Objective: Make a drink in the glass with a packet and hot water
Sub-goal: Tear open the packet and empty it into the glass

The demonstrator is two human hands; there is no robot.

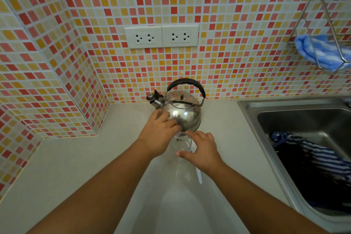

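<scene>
A clear, empty-looking glass (181,143) stands on the pale counter just in front of a shiny steel kettle (183,113) with a black handle. My right hand (202,151) wraps the glass's right side, with the thumb at its near base and the fingers at its far rim. My left hand (159,132) hovers at the glass's left rim, its fingers spread and touching the kettle's front. Nothing shows in it, though its palm is hidden. A thin white strip (198,175), possibly the packet, lies on the counter under my right wrist.
A steel sink (252,112) is set into the counter at the right, with a striped dark cloth (311,159) in it. Above it a wire rack (326,15) holds a blue cloth. Two wall sockets (161,36) sit on the tiled wall behind the kettle.
</scene>
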